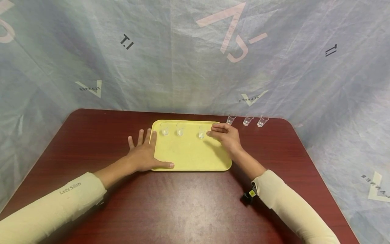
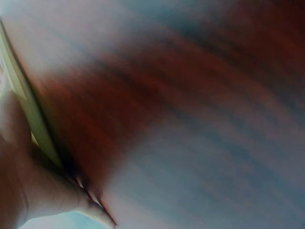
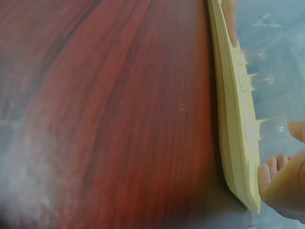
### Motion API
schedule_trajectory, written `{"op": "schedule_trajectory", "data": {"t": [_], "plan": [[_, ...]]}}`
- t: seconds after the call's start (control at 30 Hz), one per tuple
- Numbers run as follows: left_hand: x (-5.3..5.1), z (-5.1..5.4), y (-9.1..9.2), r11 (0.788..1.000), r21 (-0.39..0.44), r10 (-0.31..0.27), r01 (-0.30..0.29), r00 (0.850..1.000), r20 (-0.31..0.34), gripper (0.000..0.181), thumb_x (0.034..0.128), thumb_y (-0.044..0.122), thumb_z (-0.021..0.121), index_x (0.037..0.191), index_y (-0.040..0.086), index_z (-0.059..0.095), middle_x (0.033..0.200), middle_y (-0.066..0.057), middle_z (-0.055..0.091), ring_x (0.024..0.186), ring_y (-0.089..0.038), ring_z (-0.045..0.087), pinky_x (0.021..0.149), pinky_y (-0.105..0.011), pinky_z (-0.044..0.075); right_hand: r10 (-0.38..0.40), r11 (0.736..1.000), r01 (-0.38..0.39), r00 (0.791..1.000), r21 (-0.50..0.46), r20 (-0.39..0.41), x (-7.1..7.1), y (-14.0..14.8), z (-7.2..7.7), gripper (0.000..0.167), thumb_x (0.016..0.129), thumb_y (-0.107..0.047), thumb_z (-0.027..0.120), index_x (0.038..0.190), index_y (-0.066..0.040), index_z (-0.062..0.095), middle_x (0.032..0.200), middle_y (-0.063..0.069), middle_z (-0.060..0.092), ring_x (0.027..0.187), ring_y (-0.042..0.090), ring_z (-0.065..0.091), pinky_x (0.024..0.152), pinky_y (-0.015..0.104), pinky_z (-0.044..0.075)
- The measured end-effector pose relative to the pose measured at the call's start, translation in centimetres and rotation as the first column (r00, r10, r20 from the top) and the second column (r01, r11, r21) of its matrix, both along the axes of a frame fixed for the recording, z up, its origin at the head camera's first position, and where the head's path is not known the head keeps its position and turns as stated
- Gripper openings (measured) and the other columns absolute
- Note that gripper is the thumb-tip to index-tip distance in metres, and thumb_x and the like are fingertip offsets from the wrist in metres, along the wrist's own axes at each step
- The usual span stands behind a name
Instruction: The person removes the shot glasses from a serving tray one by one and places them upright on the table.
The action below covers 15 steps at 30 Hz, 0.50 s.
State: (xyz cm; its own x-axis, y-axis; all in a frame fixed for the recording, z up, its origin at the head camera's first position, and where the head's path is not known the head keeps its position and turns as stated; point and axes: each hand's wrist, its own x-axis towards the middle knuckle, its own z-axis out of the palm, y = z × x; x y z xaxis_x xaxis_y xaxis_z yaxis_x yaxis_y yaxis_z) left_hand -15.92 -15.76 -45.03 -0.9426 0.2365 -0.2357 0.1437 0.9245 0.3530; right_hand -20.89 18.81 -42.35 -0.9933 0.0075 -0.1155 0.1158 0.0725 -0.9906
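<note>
A yellow tray [image 1: 189, 156] lies on the table with three small clear glasses standing along its far side: a left glass [image 1: 165, 129], a middle glass [image 1: 180, 129] and a right glass [image 1: 201, 132]. My left hand [image 1: 143, 156] rests on the tray's left edge with fingers spread and thumb along the near left corner. Over the tray's right side, my right hand [image 1: 226, 138] is beside the right glass, its thumb and fingers loosely bent. In the right wrist view the thumb [image 3: 296, 130] is close to that glass's rim [image 3: 274, 127]; nothing shows in the grasp.
Beyond the tray's far right corner stand three more clear glasses: one [image 1: 231, 119] partly behind my right hand, another [image 1: 248, 120], and a third [image 1: 262, 121]. A printed grey sheet [image 1: 182, 84] hangs behind the dark red table [image 1: 182, 206].
</note>
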Motion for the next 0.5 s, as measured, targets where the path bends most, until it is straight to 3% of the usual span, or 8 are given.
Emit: {"op": "schedule_trajectory", "data": {"t": [0.2,0.5], "plan": [[0.0,0.0,0.0,1.000,-0.004,0.001,-0.001,1.000,0.006,0.174,0.0658,0.112,0.064,0.180,0.003,-0.007,0.188,-0.025,-0.015,0.174,-0.052,-0.022,0.126,-0.087,-0.019,0.011,1.000,-0.011,1.000,-0.008,0.001,-0.3,-0.8,-0.4,0.055,0.093,-0.002,0.089,0.144,0.008,0.069,0.144,0.029,0.073,0.106,0.006,0.076,0.096,0.019,0.063],[0.1,0.2,0.2,1.000,-0.009,0.006,-0.006,1.000,0.009,0.174,0.0656,0.112,0.065,0.180,0.002,-0.006,0.188,-0.025,-0.015,0.174,-0.052,-0.021,0.127,-0.087,-0.019,0.013,1.000,-0.013,1.000,0.019,0.007,-0.5,-1.6,-0.6,0.057,0.089,-0.002,0.092,0.142,0.004,0.072,0.131,0.016,0.077,0.106,0.008,0.073,0.094,0.018,0.062]]}}
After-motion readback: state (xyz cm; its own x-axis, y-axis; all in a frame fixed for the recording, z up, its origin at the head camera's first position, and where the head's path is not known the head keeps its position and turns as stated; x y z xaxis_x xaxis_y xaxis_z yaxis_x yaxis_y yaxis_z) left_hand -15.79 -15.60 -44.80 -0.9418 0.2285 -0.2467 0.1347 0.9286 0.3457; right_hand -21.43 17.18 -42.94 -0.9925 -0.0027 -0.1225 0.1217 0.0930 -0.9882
